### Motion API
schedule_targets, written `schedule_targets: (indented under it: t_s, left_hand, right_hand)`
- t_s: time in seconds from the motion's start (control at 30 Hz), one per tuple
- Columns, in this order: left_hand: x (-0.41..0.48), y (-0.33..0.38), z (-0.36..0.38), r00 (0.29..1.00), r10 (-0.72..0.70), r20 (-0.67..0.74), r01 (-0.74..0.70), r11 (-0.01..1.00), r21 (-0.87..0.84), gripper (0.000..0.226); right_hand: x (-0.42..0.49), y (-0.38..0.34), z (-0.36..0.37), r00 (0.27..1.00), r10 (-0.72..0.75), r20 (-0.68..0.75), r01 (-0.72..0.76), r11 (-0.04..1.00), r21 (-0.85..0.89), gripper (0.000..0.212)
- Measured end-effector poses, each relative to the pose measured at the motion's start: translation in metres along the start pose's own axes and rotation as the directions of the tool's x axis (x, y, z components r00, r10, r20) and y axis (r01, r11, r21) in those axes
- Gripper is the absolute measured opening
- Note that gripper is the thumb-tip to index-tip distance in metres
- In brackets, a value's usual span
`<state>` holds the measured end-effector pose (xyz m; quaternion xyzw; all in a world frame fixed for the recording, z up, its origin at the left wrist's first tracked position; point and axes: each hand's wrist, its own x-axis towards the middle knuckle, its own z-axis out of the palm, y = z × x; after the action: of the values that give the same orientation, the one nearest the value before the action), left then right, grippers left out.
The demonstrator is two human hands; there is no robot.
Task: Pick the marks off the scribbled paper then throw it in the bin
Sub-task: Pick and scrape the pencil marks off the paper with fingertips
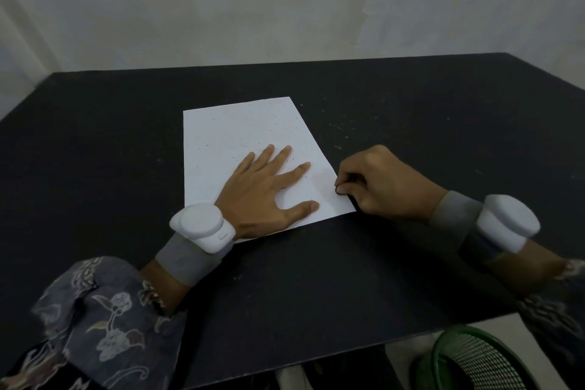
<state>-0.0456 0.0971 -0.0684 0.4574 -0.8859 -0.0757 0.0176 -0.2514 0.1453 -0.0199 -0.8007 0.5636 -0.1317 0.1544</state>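
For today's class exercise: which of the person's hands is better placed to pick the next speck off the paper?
The right hand. Its fingertips are already pinched at the paper's right edge, seemingly on a small dark bit, while the left hand lies flat, fingers spread, pinning the sheet down.

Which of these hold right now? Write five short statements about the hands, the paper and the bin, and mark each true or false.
1. The left hand lies flat on the paper, fingers spread. True.
2. The right hand is flat and open. False: its fingers are curled, pinching something small and dark at the sheet's right edge.
3. The paper is crumpled. False: it lies flat on the black table.
4. A green mesh bin sits below the table's near edge. True.
5. The paper is in the bin. False: it is on the table.
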Motion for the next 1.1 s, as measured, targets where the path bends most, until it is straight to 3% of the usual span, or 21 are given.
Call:
schedule_targets:
  t_s: [0.17,0.3,0.43,0.6,0.73,0.97,1.1]
  left_hand:
    - [-0.002,-0.001,0.0,1.0,0.012,-0.006,-0.012,1.0,-0.02,0.089]
    - [-0.002,-0.001,0.0,1.0,0.001,-0.011,-0.001,1.0,0.001,0.085]
    - [-0.004,0.001,0.0,1.0,0.009,-0.017,-0.01,0.999,-0.031,0.086]
    - [-0.002,0.0,0.0,1.0,0.0,-0.011,0.0,1.0,-0.004,0.085]
    - [-0.002,0.001,0.0,1.0,0.003,-0.002,-0.003,1.0,-0.024,0.086]
    - [-0.004,0.001,-0.002,1.0,-0.013,-0.007,0.013,1.0,-0.012,0.086]
    - [-0.003,0.002,-0.001,1.0,-0.006,-0.008,0.006,1.0,-0.012,0.085]
  right_hand:
    - [-0.006,-0.008,0.005,0.995,-0.07,0.068,0.072,0.997,-0.03,0.007]
    - [0.002,0.001,0.0,1.0,-0.005,-0.005,0.005,0.999,-0.043,0.007]
    - [-0.006,-0.006,0.004,0.993,-0.07,0.097,0.07,0.998,0.001,0.006]
    - [0.0,0.003,0.0,1.0,-0.015,0.007,0.015,1.0,0.001,0.006]
    - [-0.008,-0.001,0.002,0.995,-0.046,0.094,0.041,0.997,0.058,0.006]
    - [0.001,-0.002,0.004,1.0,-0.01,0.009,0.01,1.0,0.021,0.007]
    - [-0.003,0.013,-0.005,0.996,0.079,-0.046,-0.078,0.997,0.021,0.009]
